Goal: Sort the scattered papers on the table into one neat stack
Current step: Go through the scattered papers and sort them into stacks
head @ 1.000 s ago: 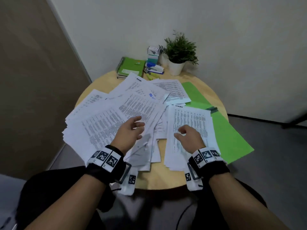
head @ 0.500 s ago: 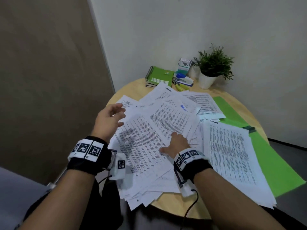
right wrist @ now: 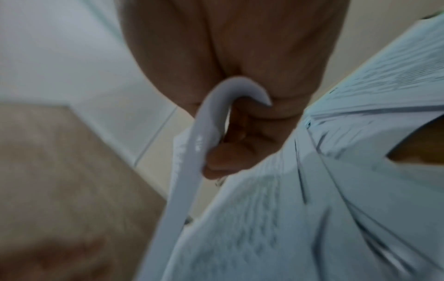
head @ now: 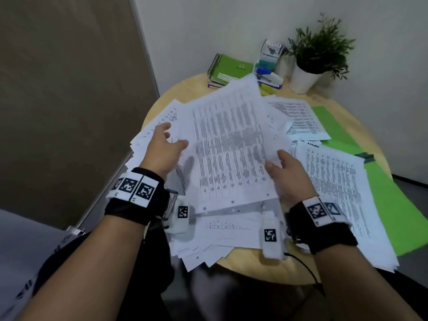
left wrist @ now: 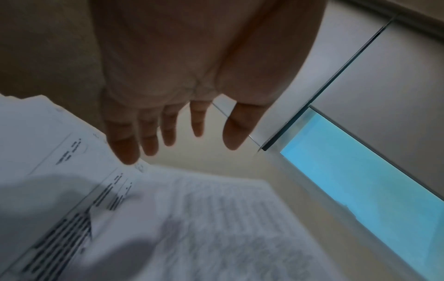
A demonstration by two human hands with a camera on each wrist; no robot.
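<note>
On the worktop [head: 250, 262] papers [head: 333, 193] lie scattered, overlapping a green folder [head: 393, 205] at their right. Above them the right hand [head: 289, 174] pinches a lifted sheet [head: 231, 144] by its right edge; the left hand [head: 162, 147] hovers open-fingered at the sheet's left edge. Beyond the papers stand a plant [head: 317, 54], notebook [head: 229, 70] and stapler [head: 268, 76].

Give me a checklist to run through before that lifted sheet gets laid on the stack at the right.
1. Right hand grips the lifted sheet: ok.
2. Only one sheet pinched: cannot tell.
3. Left hand free, fingers spread: ok.
4. Right stack squared: not ok, edges fan out.
5. Path to the stack free: ok.
6. Papers overhanging the table near edge secured: not ok.
</note>
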